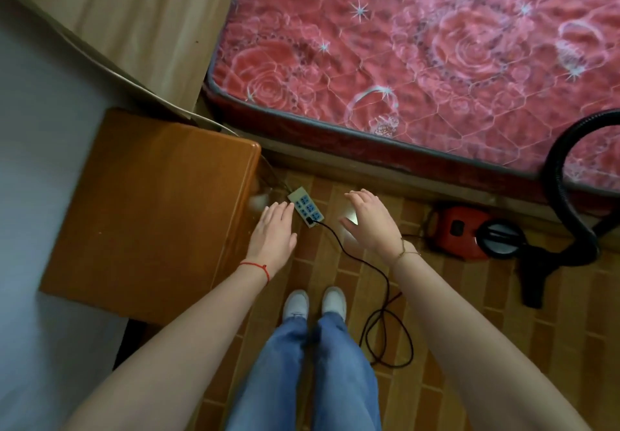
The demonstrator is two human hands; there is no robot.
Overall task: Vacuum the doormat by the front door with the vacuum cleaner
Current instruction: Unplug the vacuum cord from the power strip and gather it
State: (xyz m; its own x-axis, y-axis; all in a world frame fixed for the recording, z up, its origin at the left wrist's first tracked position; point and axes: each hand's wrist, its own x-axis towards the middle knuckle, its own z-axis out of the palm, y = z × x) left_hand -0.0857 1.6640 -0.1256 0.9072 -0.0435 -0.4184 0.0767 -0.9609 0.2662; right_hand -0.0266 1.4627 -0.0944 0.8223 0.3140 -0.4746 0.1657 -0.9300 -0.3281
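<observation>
A red and black vacuum cleaner (469, 232) stands on the floor by the bed, at the right. Its black hose (557, 175) arcs up over the mattress edge and comes down to a black handle piece (533, 283). A black power cord (375, 269) runs from a black plug (310, 219) seated in a white power strip (306, 206) and loops on the floor near my feet. My left hand (272, 234) hovers flat just left of the strip, holding nothing. My right hand (369, 220) hovers to its right with fingers spread, also holding nothing. No doormat is in view.
A wooden bedside cabinet (151, 202) stands at the left against a pale wall. A bed with a red floral mattress (419, 54) fills the top. The floor is brown brick-pattern tile (503, 346). My white shoes (313, 301) stand below the strip.
</observation>
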